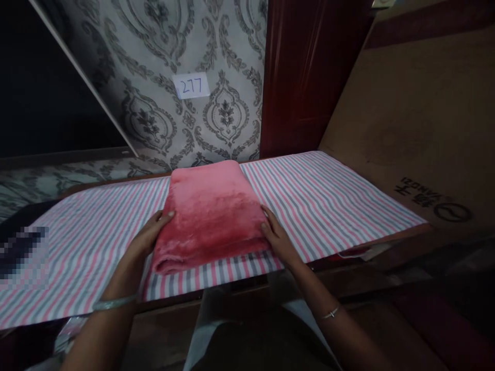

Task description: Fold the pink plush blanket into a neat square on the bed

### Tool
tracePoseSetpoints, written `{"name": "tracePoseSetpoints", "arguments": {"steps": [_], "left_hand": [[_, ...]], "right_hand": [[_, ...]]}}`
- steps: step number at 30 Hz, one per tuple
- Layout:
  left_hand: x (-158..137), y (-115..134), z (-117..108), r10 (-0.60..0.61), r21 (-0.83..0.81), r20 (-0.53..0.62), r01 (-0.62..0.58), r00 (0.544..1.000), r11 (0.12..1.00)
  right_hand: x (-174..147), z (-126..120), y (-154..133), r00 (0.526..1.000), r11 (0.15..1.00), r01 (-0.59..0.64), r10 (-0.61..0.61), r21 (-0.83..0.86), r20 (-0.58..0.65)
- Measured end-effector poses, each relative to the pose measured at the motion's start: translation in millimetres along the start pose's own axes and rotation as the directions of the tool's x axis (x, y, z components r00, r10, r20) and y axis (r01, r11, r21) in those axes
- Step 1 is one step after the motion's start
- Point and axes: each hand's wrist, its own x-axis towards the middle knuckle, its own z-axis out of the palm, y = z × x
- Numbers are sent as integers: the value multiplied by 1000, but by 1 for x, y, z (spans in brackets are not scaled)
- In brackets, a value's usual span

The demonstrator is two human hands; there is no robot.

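A brown-edged table (410, 234) carries a cloth (317, 201) striped pink, grey and white; on it, midway along, a folded pink blanket (212, 211) reaches from the far edge almost to the near.

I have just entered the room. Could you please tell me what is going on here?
A person is handling a folded pink plush blanket with both bare hands. The left hand touches its left edge and the right hand its right edge. Whether the fingertips reach underneath is hard to tell. At this moment the blanket lies folded on a striped cloth, near the cloth's front edge, with a large cardboard box off to the right.
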Motion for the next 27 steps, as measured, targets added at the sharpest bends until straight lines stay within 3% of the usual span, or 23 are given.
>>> {"name": "tracePoseSetpoints", "arguments": {"steps": [5, 9, 15, 22, 27], "left_hand": [[-43, 7, 12, 110, 72, 3, -110, 994, 991], [-60, 4, 12, 205, 94, -33, -202, 978, 975], [-72, -10, 11, 147, 44, -66, -145, 987, 988], [-85, -21, 2, 194, 65, -147, -186, 970, 980], [-102, -40, 4, 96, -32, -61, -98, 993, 995]], "right_hand": [[12, 14, -10, 990, 980, -141, 140, 143, 16], [9, 17, -11, 995, 981, -102, 103, 168, 1], [-5, 12, -1, 995, 988, -85, 77, 132, 69], [-14, -5, 5, 997, 992, -55, 47, 117, 67], [-23, -9, 24, 993, 994, -56, 46, 89, 109]]}}
